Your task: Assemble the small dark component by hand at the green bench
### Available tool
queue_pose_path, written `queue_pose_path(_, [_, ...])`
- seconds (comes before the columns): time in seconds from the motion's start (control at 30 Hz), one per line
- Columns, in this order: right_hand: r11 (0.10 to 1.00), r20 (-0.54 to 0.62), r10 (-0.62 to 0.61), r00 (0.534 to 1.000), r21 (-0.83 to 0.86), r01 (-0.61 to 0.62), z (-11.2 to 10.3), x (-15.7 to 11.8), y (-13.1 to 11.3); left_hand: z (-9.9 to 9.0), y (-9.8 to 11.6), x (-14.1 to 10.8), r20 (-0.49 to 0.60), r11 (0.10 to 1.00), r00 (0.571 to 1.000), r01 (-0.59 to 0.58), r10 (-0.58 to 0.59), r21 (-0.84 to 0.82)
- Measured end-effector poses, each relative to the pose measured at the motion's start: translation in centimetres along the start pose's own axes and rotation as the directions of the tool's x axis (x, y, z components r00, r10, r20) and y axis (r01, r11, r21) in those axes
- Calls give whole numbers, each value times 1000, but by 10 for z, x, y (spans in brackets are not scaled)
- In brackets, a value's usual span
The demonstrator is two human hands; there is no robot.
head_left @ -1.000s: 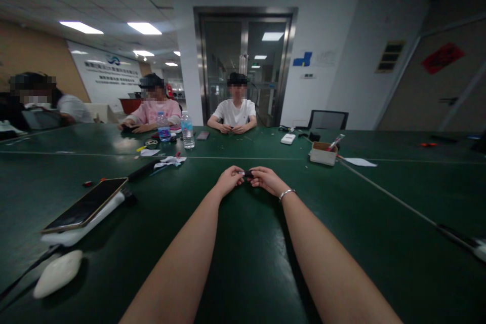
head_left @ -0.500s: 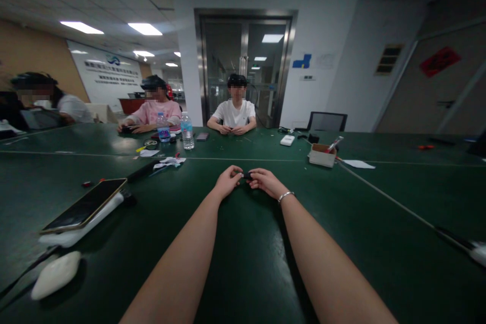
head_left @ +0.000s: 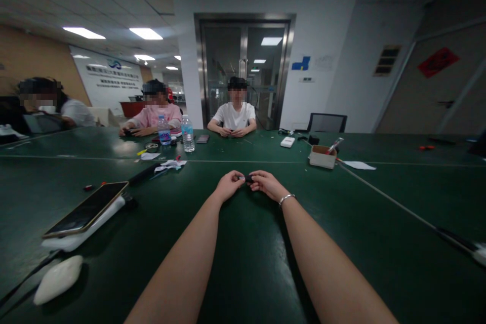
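Both my hands meet over the green table [head_left: 250,243], in the middle of the view. My right hand [head_left: 267,185], with a silver bracelet [head_left: 286,199] at its wrist, pinches a small black piece [head_left: 249,178] between thumb and fingers. My left hand [head_left: 229,185] is closed at the left end of that piece, fingertips pressed together around a small pale tip [head_left: 241,178]. Whether this tip belongs to the black piece, I cannot tell. Exact kind of the piece is too small to make out. The fingers partly hide it.
A phone [head_left: 87,207] rests on a white block at left, near a white mouse-like object [head_left: 58,279]. Two water bottles [head_left: 187,134], paper scraps [head_left: 170,164] and a small box [head_left: 322,157] stand farther back. A cable [head_left: 387,195] crosses the right side. Several people sit across the table.
The whole view has shifted slightly downward. My hands stay together around the black piece, with only a slight shift of the fingers.
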State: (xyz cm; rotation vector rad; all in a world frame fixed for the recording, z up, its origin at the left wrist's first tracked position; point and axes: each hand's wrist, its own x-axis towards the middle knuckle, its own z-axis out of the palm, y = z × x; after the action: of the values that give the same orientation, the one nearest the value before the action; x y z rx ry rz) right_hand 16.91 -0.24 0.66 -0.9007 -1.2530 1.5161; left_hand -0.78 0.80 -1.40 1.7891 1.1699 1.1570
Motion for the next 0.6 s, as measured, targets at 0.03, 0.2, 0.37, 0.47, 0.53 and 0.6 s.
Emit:
queue_pose_path(0.03, [1000, -1, -1, 1000, -1, 1, 0, 0, 0, 0, 0, 0, 1, 1000, 1000, -2, 2, -5])
queue_pose_path(0.2, [1000, -7, -18, 1000, -2, 18, -1, 2, 2, 0, -1, 0, 10, 1000, 1000, -16, 16, -13])
queue_pose_path(0.37, [999, 2, -48, 999, -9, 48, -2, 0, 3, 1, -2, 1, -4, 1000, 1000, -4, 4, 5])
queue_pose_path(0.47, [998, 2, -61, 998, 1, 61, -3, -1, 3, 1, -1, 0, -22, 1000, 1000, 1, -1, -28])
queue_pose_path(0.53, [998, 5, -63, 998, 15, 63, -3, 0, 3, 2, 0, 0, -37, 999, 999, 9, -11, -52])
queue_pose_path(0.6, [997, 8, -68, 998, 24, 68, -4, 1, 4, 1, 1, 0, -43, 998, 999, 23, -26, -65])
